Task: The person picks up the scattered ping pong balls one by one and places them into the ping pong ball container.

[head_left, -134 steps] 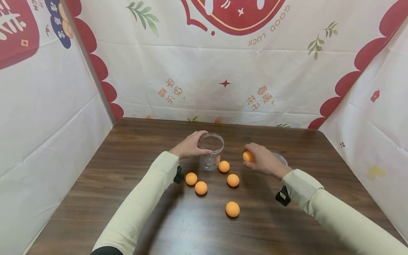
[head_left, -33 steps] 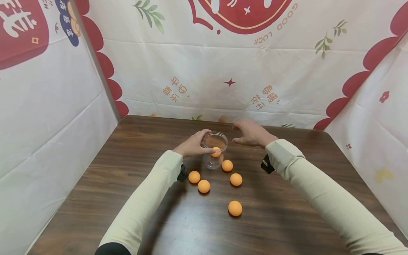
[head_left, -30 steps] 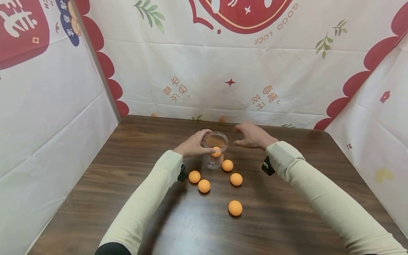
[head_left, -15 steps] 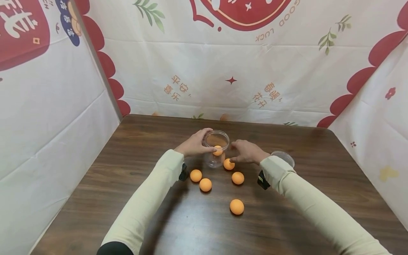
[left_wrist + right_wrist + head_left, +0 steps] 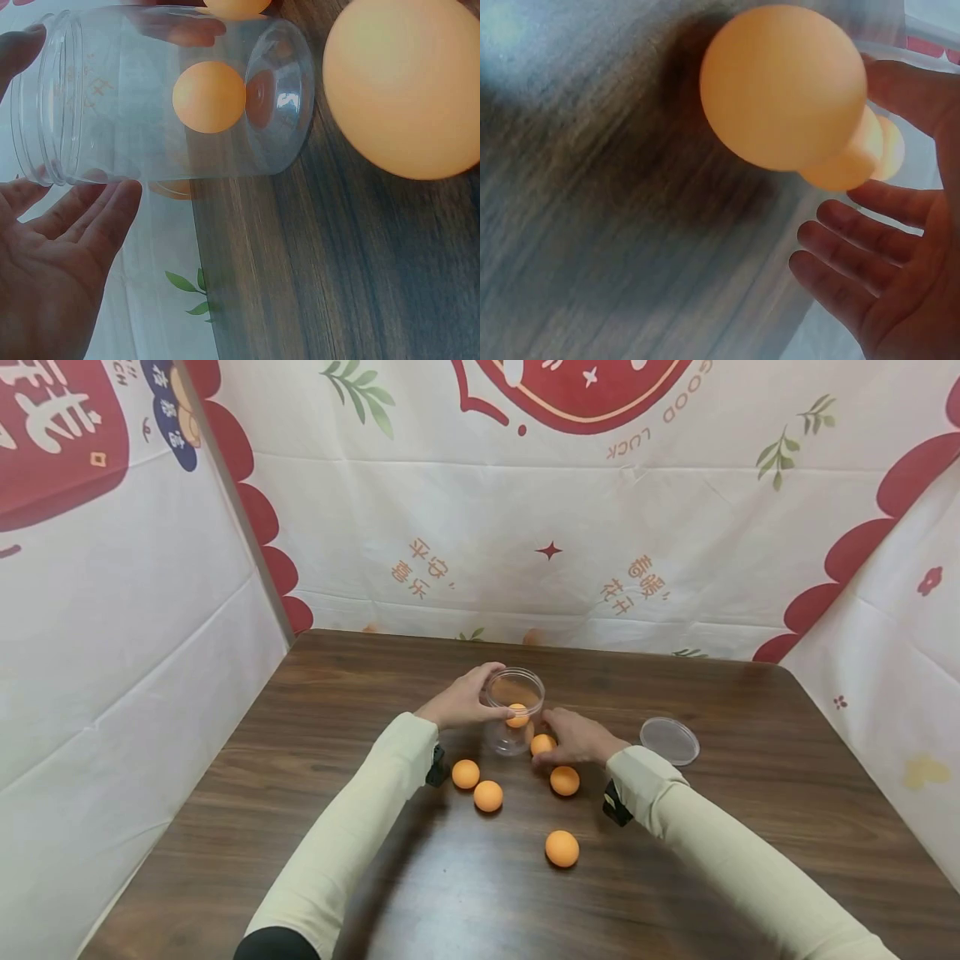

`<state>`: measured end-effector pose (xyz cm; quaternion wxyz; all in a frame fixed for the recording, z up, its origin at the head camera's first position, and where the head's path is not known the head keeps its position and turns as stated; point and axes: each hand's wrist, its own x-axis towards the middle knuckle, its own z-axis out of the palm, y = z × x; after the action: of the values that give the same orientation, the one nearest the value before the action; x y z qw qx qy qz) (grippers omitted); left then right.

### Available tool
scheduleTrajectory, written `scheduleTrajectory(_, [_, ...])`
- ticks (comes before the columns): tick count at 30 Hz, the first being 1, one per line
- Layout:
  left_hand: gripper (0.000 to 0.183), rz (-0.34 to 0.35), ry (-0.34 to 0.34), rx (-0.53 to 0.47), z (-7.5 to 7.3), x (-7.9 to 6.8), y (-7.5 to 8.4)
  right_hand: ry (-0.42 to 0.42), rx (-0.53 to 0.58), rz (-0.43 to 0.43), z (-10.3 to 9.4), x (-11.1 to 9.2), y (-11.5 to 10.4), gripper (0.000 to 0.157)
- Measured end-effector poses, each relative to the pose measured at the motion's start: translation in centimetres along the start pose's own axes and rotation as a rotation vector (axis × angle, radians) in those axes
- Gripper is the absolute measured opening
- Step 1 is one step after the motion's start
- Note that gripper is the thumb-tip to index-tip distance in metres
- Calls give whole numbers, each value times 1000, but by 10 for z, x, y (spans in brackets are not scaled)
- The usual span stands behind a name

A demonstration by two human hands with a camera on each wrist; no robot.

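In the head view my left hand point(image 5: 467, 700) grips a clear plastic jar point(image 5: 512, 739) near its threaded rim, thumb on the near side. The jar stands upright without its lid. One orange ping-pong ball point(image 5: 209, 97) lies inside it, seen through the wall in the left wrist view. My right hand point(image 5: 581, 737) is low at the table, just right of the jar. Its thumb and index finger are on either side of another orange ball point(image 5: 542, 745) and appear to pinch it. The other fingers stay extended in the right wrist view, where a nearer ball point(image 5: 784, 88) partly hides the thumb tip.
More loose orange balls lie in front of the jar: one by my right wrist point(image 5: 565, 781), two left of it point(image 5: 466, 774) point(image 5: 488, 796), and one nearest me point(image 5: 562, 848). A clear round lid point(image 5: 670, 741) lies flat on the brown wooden table point(image 5: 750, 827). Printed cloth point(image 5: 480, 510) surrounds it.
A ball held in my right hand earlier is now in the jar. That hand then came down from beside the rim to the ball by the jar's base. My left hand keeps its grip.
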<state>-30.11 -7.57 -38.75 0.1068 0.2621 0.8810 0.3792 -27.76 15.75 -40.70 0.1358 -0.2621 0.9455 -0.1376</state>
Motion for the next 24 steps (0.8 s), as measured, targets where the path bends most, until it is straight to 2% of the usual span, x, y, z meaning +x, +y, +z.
scheduleTrajectory(4, [79, -1, 7, 0, 0, 0, 1, 6, 3, 6, 2, 0, -1, 56])
scheduleTrajectory(11, [80, 1, 5, -2, 0, 1, 3, -14, 37, -2, 2, 2, 2, 32])
scheduleTrajectory(24, [80, 2, 3, -13, 0, 0, 1, 19, 14, 33, -13, 1, 2, 28])
